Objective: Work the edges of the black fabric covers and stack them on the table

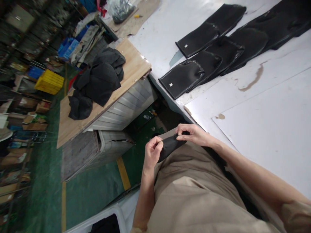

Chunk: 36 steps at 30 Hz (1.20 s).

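A small black fabric piece (170, 146) is stretched between my two hands, close in front of my body. My left hand (153, 149) pinches its left end between thumb and fingers. At the other end, my right hand (190, 134) grips the upper edge, thumb below and fingers curled over. A lighter greyish-brown strip shows along the top of the piece. Beyond my hands, flat black pieces (183, 76) with small white labels lie overlapping on the white table (272, 106).
Crumpled black fabric (102, 76) is heaped on a wooden board (136, 61) to the left. A white bin (116, 213) with dark material inside stands at the lower left. Farther back are a yellow crate (50, 81), cluttered shelves and a clear plastic bag (120, 9).
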Each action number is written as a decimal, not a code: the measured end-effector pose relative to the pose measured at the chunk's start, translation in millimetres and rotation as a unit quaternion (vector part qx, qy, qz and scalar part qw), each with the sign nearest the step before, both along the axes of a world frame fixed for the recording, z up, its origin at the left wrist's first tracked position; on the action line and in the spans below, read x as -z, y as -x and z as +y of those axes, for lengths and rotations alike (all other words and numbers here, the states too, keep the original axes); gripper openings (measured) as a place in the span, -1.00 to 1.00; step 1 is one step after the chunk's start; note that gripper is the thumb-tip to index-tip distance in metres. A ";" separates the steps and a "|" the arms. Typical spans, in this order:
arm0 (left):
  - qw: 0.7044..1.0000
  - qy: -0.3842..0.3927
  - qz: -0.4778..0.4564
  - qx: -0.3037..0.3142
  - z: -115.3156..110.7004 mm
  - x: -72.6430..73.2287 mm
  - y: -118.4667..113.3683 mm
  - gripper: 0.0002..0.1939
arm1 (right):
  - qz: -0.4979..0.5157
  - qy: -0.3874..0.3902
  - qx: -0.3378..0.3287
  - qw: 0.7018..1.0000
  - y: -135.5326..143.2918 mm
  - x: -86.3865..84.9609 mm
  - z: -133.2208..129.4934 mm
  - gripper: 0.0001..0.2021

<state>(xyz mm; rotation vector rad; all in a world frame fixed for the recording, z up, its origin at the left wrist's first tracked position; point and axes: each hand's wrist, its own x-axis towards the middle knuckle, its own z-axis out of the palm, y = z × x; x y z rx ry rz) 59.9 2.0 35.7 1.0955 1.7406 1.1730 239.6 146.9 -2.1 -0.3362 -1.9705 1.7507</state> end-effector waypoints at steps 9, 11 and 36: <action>1.000 -0.018 0.008 -0.024 -1.3 5.7 1.4 -0.73 | -0.062 -0.030 0.070 0.995 2.9 -4.9 -6.2 -0.68; 0.999 -0.024 0.009 -0.027 -1.5 6.2 1.8 -0.73 | -0.074 -0.044 0.090 0.992 3.5 -4.6 -7.5 -0.68; 0.996 -0.047 0.029 -0.075 -4.7 11.7 6.2 -0.75 | -0.037 0.030 0.092 0.995 0.8 12.0 -1.1 -0.76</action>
